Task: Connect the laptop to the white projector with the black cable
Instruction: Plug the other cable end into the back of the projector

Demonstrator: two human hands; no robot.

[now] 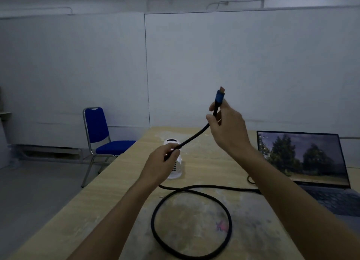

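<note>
My right hand (228,126) holds the black cable (194,136) just below its blue plug (219,95), which points up above the table. My left hand (162,163) pinches the same cable lower down, in front of the white projector (176,171). The projector stands on the table and is partly hidden behind my left hand. The rest of the cable lies in a loop on the table near me and runs right toward the open laptop (303,158), whose screen is lit. Where the cable ends at the laptop is hidden by my right forearm.
The wooden table (109,207) has worn, pale patches on its top. A blue chair (101,137) with a metal frame stands on the floor off the table's left edge. Bare white walls stand behind.
</note>
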